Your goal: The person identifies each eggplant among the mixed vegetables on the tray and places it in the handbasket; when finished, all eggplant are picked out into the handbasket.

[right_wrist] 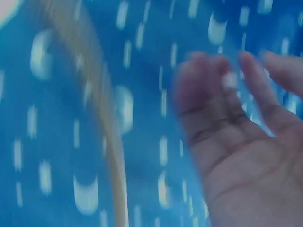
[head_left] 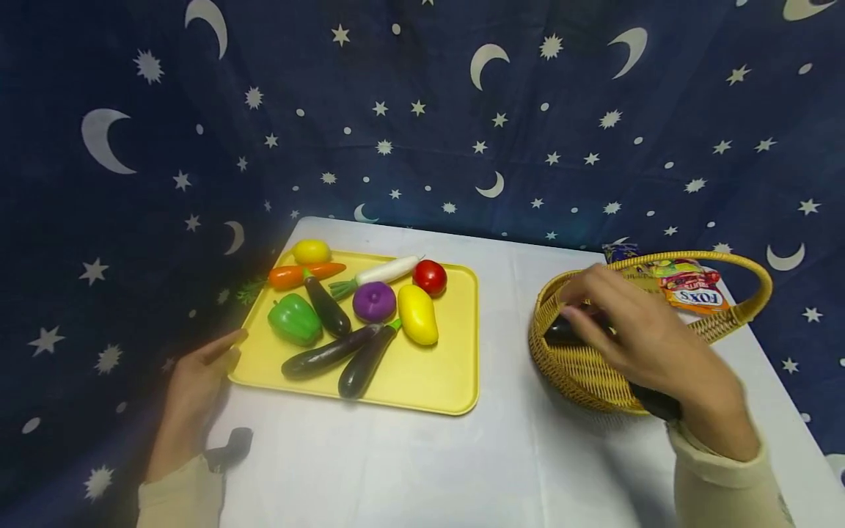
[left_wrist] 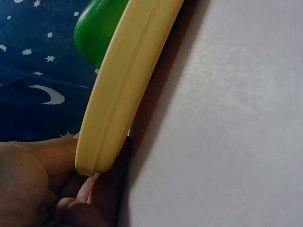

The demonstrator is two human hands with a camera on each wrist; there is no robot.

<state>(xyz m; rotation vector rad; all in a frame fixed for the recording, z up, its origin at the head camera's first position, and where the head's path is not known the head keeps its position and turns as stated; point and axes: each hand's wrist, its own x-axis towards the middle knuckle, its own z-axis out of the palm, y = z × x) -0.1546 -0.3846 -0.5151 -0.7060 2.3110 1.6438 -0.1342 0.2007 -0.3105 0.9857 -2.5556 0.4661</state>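
pale sleeve [head_left: 722, 480] sits closest to my head camera, and past it the right hand [head_left: 637, 339] hangs over the wicker basket [head_left: 587, 378]. its fingers look loosely stretched, the palm bare in my blurred right wrist view. beneath it, inside the basket, i make out a dark glossy thing [head_left: 561, 331], partly hidden; whether they touch, i cannot tell. snack packets [head_left: 693, 290] lie just beyond the basket.

on my other side the left hand [head_left: 198, 378] is clamped on the left edge of the yellow tray [head_left: 455, 374], which rests on the white counter [head_left: 502, 469], well apart from the basket. the tray carries three eggplants [head_left: 330, 356], a green pepper [head_left: 295, 320], a carrot [head_left: 287, 276], a lemon [head_left: 312, 252], a white radish [head_left: 389, 271], a round purple vegetable [head_left: 374, 301], a mango [head_left: 418, 315] and a tomato [head_left: 430, 279]. behind everything, i see a starry blue cloth [head_left: 297, 59].
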